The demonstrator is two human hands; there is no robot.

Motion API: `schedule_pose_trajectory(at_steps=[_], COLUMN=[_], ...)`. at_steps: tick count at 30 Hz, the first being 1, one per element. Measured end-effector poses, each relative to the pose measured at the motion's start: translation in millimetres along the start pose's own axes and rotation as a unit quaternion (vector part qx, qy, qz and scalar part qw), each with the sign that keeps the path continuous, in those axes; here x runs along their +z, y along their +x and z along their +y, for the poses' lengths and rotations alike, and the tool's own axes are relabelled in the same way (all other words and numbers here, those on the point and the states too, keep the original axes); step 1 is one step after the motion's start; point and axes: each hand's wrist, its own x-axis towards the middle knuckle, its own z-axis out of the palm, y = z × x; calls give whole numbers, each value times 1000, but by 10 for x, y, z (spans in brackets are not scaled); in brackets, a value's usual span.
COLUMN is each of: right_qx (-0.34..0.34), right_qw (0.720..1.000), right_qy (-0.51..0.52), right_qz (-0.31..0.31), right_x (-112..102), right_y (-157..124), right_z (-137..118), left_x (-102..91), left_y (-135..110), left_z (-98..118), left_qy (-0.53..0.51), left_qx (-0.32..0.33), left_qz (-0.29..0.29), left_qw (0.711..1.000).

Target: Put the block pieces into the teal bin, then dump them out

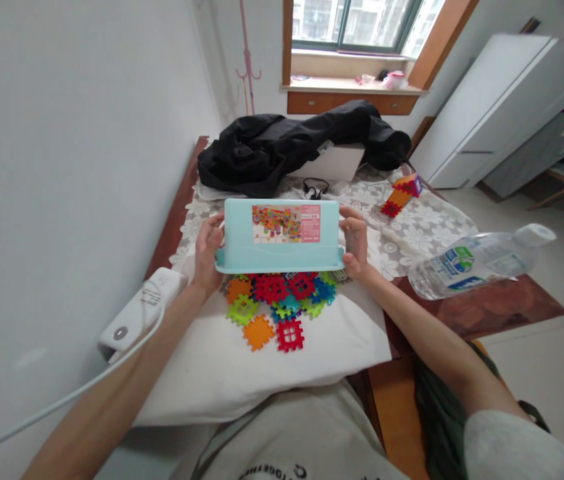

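Note:
A light blue plastic box (282, 257) with a picture label on its facing side is held between my hands, its rim toward me and low. My left hand (208, 250) grips its left end, and my right hand (355, 243) grips the right end. Below the rim, a pile of colourful interlocking plastic tiles lies on the white cloth (192, 373). An orange tile (259, 333) and a red window tile (290, 335) lie nearest to me. The box hides the back of the pile.
A large clear bottle (477, 261) lies at the table's right, near an orange and red tile build (402, 195). Black clothing (272, 150) covers a pale box-like object at the back. A white power strip (145, 310) with a cable is by the left wall.

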Motion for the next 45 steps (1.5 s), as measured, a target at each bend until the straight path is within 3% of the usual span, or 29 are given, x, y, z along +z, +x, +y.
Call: schedule_pose_trajectory(at_steps=[4,8,11,12,14,15,16,17,18,20,22,25,31,36,38,41,42,43,45], right_qx=[30,-43,-118,-145,-181,-178,-153,-115,-50,101,226,309,288,293,304,355,373,392,427], right_qw=[996,992,985,986,975,946,893,817,744,645,603,594,613,633,601,482,455,441,448], right_qy=[-80,-120,-107,-66,101,202,294,371,428,491,517,539,482,465,529,606,611,612,612], right_qz=[-33,-3,59,46,-83,-181,-304,-426,-510,-577,-563,-511,-556,-545,-516,-523,-529,-526,-493], right_x=[-102,-371,-449,-398,-171,-9,172,359,540,841,1023,1086,943,843,860,959,997,1030,1063], right_y=[32,185,202,164,39,-31,-97,-150,-191,-243,-274,-291,-82,-30,-180,-467,-534,-573,-566], right_z=[100,112,-225,-424,-896,-1133,-1343,-1507,-1614,-1650,-1515,-1265,-1086,-1184,-1304,-1429,-1434,-1419,-1341], left_x=[-59,-81,-53,-43,-34,-37,-45,-55,-67,-87,-93,-81,-39,-6,4,12,13,13,17], left_y=[18,27,23,20,16,17,20,24,29,40,47,43,8,-35,-48,-56,-57,-58,-61], left_z=[89,188,216,214,195,181,166,151,138,121,119,137,154,151,146,134,130,128,130], left_qy=[54,113,126,126,128,131,134,138,140,142,142,135,113,124,132,139,141,142,146], left_qx=[-5,-50,-45,-41,-32,-28,-24,-19,-17,-15,-12,-9,11,39,49,60,63,64,68], left_qz=[-122,-176,-169,-163,-154,-151,-150,-150,-151,-156,-155,-154,-145,-142,-146,-148,-148,-147,-147], left_qw=[991,977,977,978,979,979,979,979,978,977,978,979,983,981,979,977,977,977,976])
